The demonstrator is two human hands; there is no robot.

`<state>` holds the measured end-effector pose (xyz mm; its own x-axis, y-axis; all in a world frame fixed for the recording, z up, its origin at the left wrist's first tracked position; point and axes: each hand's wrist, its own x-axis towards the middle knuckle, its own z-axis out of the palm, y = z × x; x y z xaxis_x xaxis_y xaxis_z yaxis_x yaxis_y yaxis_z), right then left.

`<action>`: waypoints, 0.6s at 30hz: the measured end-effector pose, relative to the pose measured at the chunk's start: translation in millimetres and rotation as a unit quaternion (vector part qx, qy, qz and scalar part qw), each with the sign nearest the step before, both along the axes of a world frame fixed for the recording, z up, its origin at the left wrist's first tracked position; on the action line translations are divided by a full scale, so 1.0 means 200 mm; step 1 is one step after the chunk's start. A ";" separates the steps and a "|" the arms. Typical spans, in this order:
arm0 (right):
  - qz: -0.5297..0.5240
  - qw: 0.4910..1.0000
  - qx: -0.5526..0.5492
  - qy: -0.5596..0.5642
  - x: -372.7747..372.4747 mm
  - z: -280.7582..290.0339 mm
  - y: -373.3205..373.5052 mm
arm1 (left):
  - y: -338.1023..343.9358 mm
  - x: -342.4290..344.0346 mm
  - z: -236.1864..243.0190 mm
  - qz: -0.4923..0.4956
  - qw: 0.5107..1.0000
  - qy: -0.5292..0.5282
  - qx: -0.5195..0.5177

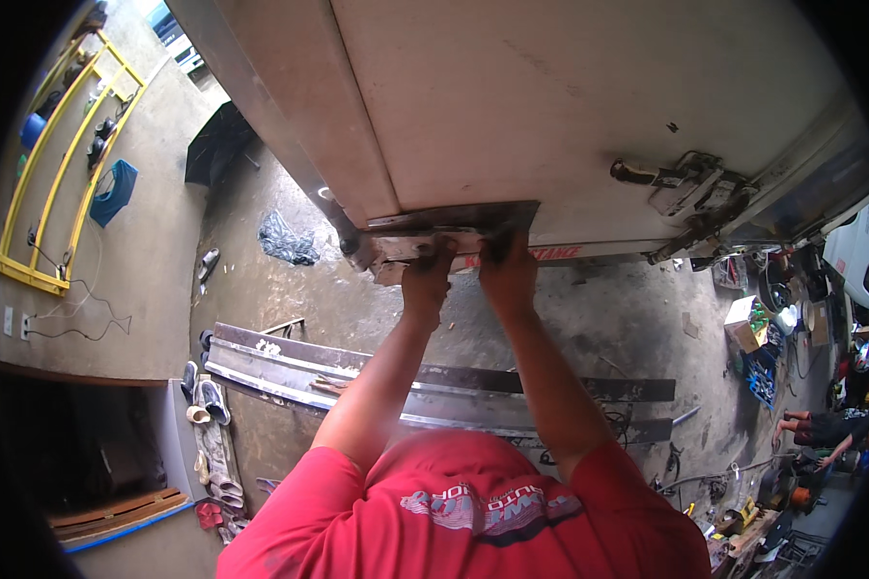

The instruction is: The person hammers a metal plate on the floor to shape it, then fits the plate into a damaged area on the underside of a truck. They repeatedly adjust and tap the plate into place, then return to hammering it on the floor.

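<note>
Both arms reach forward to the lower edge of a large white vehicle body panel [473, 106]. A dark, thin metal sheet [444, 214] lies against that edge, over a torn, rusty strip with chipped paint [396, 249]. My left hand [428, 280] has its fingers curled at the strip and the sheet's lower side. Close beside it on the right, my right hand [508, 275] grips the sheet near its right end, fingers bent over dark metal. The fingertips of both hands are partly hidden in shadow.
Long metal channels [290, 365] lie on the floor below my arms. A rusty latch [700, 188] sticks out from the panel at right. Black plastic [287, 239] and an umbrella [220, 145] are at left. A person [830, 429] is among clutter at far right.
</note>
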<state>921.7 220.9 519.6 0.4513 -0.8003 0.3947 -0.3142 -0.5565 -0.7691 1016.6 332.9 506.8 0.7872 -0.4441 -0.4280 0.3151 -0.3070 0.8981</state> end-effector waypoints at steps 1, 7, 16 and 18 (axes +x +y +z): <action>-0.023 1.000 0.007 -0.005 -0.01 0.01 0.00 | -0.01 0.00 -0.01 0.016 0.993 0.056 -0.099; 0.007 0.998 0.007 0.062 -0.07 -0.03 -0.07 | 0.00 0.03 -0.10 0.029 0.918 0.202 -0.341; 0.042 0.994 -0.053 0.085 -0.08 0.09 -0.15 | -0.03 0.02 -0.08 0.045 0.944 0.180 -0.271; 0.057 0.994 -0.048 0.079 -0.07 0.13 -0.19 | -0.03 0.03 -0.04 0.047 0.947 0.176 -0.264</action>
<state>907.7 182.6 545.2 0.6002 -0.7018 0.3837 -0.3577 -0.6647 -0.6560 1022.8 326.4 498.1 0.6832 -0.6045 -0.4097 0.6276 0.1991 0.7527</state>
